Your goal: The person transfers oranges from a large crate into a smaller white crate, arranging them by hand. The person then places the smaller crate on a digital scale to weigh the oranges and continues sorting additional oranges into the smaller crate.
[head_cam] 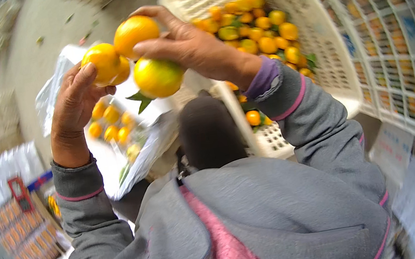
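My left hand (71, 95) grips a pair of oranges (101, 64), one partly hidden behind the other, with the thumb pressed on the front one. My right hand (195, 46) holds an orange (138, 33) between thumb and fingers. Below that thumb, a greenish-yellow orange (159, 75) with a green leaf (141, 100) is also held in the right hand. The fruit in the two hands meet or nearly meet. Beneath the left hand, several oranges (111, 133) lie inside a white plastic liner (144, 169).
A cream plastic crate (317, 24) at the right holds many oranges (257, 34), some leafy. Beyond it stands a white lattice crate (369, 61) with more fruit. Packs of orange fruit (22, 230) are stacked at far left, near a red-framed object (20, 194). My dark-clothed knee (210, 133) sits between liner and crate.
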Tool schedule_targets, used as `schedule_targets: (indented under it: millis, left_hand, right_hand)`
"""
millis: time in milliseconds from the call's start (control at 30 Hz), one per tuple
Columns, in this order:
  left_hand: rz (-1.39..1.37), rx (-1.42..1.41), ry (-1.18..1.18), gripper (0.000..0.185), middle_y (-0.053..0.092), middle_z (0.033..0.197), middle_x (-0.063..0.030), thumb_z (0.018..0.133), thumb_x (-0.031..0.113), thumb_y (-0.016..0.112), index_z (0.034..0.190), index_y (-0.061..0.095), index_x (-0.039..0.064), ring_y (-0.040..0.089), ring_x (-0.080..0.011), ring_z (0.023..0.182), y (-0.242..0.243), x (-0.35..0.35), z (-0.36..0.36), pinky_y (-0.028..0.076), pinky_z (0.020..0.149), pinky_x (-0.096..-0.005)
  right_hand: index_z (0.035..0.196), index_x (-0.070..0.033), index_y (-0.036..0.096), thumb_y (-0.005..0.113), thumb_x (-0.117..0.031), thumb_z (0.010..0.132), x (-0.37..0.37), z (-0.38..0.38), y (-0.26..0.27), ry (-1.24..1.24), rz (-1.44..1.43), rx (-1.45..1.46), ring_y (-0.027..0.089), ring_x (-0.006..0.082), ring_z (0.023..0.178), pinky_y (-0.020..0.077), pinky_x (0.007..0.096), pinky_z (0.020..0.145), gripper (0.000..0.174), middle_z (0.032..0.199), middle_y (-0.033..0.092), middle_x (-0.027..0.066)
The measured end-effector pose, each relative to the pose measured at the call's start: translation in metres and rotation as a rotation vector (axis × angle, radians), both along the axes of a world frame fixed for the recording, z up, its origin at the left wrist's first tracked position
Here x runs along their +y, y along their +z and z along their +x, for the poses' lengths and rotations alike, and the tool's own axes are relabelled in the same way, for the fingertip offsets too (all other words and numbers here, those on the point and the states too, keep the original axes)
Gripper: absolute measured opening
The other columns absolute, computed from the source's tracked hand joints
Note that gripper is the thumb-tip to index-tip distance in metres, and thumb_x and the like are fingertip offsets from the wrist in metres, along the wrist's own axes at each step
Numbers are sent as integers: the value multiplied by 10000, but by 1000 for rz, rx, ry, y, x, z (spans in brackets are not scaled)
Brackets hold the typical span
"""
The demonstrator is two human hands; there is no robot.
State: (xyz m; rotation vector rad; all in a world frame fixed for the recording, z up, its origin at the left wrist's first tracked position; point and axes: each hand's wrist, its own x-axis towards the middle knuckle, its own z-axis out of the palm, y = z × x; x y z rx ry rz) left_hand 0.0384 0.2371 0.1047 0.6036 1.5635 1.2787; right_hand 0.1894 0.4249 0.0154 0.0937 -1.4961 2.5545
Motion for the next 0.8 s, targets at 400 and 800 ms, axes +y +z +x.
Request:
schedule_targets:
  millis: [400,800]
  left_hand:
    - [-595,204,563,443,631,1057,-65,893,380,646,1179,616,43,589,-167,915,-102,-234,-43,518,673,-295]
    - [-166,561,191,288,632,1072,-88,917,150,606,1153,603,-16,629,-155,853,-87,-24,-32,507,701,-256]
  right_hand:
    - [1300,15,455,666,-218,821,-192,-111,-25,239,941,-220,617,402,1045,497,444,902,573,1108,627,282]
    - [1211,-136,602,581,-82,780,170,114,-168,-398,1604,-745,544,362,1144,464,457,940,434,1274,557,162]
